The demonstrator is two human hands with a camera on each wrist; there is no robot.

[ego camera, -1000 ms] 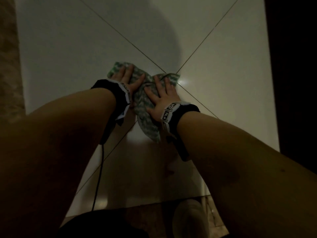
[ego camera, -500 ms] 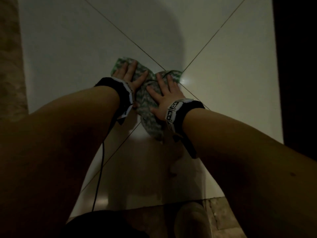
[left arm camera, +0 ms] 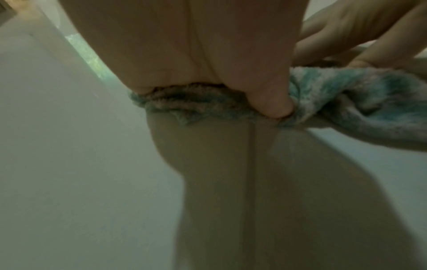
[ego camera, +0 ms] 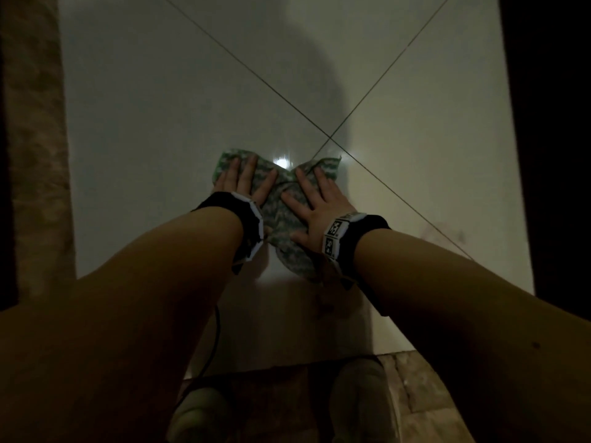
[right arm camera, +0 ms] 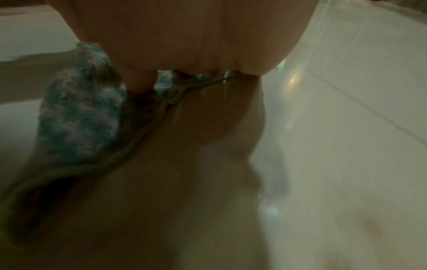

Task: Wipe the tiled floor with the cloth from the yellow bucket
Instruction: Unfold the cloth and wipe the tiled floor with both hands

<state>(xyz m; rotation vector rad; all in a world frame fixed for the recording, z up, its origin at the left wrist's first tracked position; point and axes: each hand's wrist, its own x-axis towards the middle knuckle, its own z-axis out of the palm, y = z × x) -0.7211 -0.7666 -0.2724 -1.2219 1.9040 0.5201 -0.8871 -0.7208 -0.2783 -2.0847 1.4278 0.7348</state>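
The green-and-white cloth (ego camera: 284,215) lies crumpled on the pale tiled floor (ego camera: 166,129), just this side of where two grout lines (ego camera: 329,142) cross. The left hand (ego camera: 244,182) and right hand (ego camera: 315,207) press it flat side by side, fingers straight and spread (neither grips it). Bare tile stretches ahead and to both sides, bounded by a brown mottled strip (ego camera: 35,155) on the left and a dark edge (ego camera: 550,139) on the right.

The cloth (ego camera: 286,219) is lying on the floor (ego camera: 160,129), just before the tile joints' crossing. The left hand (ego camera: 243,180) and right hand (ego camera: 319,206) are lying side by side on it.
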